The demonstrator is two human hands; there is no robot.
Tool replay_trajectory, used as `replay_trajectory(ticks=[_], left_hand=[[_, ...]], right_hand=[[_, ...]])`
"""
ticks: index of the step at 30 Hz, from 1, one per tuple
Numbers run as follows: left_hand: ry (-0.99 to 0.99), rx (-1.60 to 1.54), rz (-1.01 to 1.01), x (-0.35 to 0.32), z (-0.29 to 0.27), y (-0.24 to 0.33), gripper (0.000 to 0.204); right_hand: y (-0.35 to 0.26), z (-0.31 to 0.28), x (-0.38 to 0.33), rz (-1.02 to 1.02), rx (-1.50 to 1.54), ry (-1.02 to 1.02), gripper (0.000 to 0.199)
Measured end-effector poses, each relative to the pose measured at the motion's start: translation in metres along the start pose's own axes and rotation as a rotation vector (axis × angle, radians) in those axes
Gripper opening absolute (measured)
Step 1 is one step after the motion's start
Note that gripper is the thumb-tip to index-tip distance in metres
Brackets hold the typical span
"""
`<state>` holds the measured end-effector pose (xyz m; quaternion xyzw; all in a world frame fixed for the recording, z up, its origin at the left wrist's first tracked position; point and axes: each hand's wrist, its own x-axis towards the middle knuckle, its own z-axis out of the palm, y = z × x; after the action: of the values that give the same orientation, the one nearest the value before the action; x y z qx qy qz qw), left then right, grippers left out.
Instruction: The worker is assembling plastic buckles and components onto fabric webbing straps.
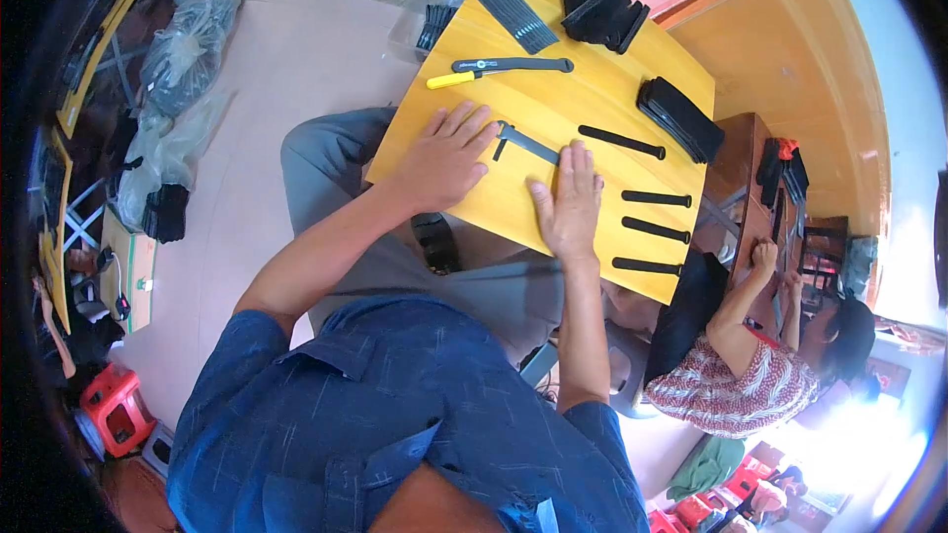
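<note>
Yellow table [504, 205] carries it all; left hand [449, 160] and right hand [573, 207] laid flat, fingers out, gripping nothing. Black strip stack [679, 120] sits near the right edge; grey strap [533, 146] lies between the hands, left end by the left hand, right end under the right. Four slim black straps [656, 199] right of that, yellow-handled tool [450, 81] beyond the left hand.
</note>
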<state>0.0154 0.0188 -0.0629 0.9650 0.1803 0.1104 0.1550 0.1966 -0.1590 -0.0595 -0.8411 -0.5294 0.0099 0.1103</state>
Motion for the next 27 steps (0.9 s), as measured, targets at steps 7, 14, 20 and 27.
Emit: replay_trajectory(ticks=[7, 14, 20, 27], left_hand=[[0.058, -0.06, 0.023, 0.002, 0.0, -0.004, 0.062], [0.105, -0.185, -0.007, -0.001, 0.0, -0.008, 0.058], [0.146, -0.197, -0.015, -0.003, 0.001, -0.009, 0.056], [0.225, -0.278, 0.033, -0.002, -0.004, -0.007, 0.055]], right_hand=[[0.066, -0.035, 0.056, 0.074, 0.13, 0.358, 0.041], [0.099, -0.02, 0.077, 0.075, 0.182, 0.252, 0.028], [0.09, -0.023, 0.074, -0.022, 0.174, 0.239, 0.025], [0.102, -0.02, 0.068, 0.001, 0.272, 0.222, 0.028]])
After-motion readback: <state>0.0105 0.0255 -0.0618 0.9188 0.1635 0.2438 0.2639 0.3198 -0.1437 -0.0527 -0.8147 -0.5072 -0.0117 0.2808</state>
